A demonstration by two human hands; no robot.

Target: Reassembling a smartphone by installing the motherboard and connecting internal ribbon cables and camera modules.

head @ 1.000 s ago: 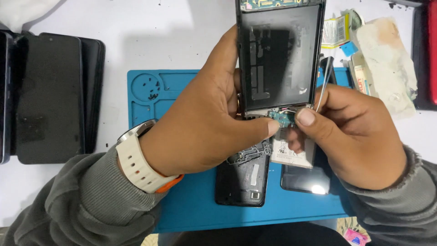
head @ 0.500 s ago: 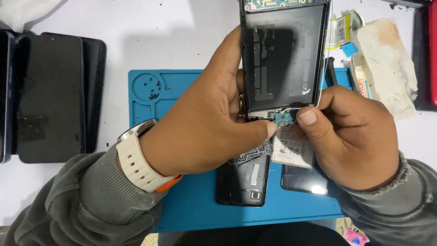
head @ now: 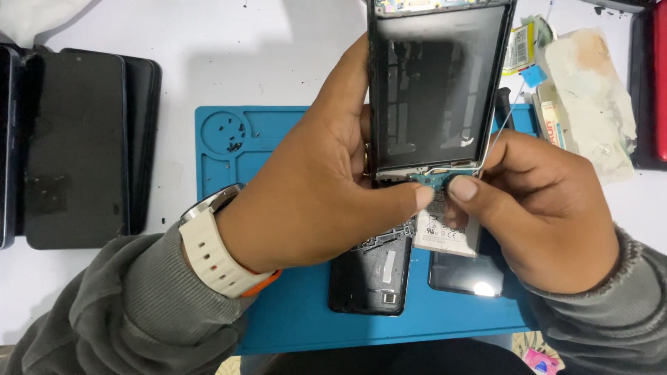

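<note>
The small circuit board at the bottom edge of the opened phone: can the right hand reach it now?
Probably yes. The right hand already has its thumb at the small circuit board, and nothing lies between them. The left hand steadies the opened phone from the other side.

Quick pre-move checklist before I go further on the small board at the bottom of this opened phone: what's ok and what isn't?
1. Opened phone held firmly by the left hand: ok.
2. Right hand thumb on the small board: ok.
3. Thin tool in the right hand's grip: ok; its tip is hidden.
4. Board free of connectors: cannot tell.
5. Loose screws kept in the blue mat tray: ok.
6. Space below the phone: not ok, a battery and a back cover lie there.
</note>
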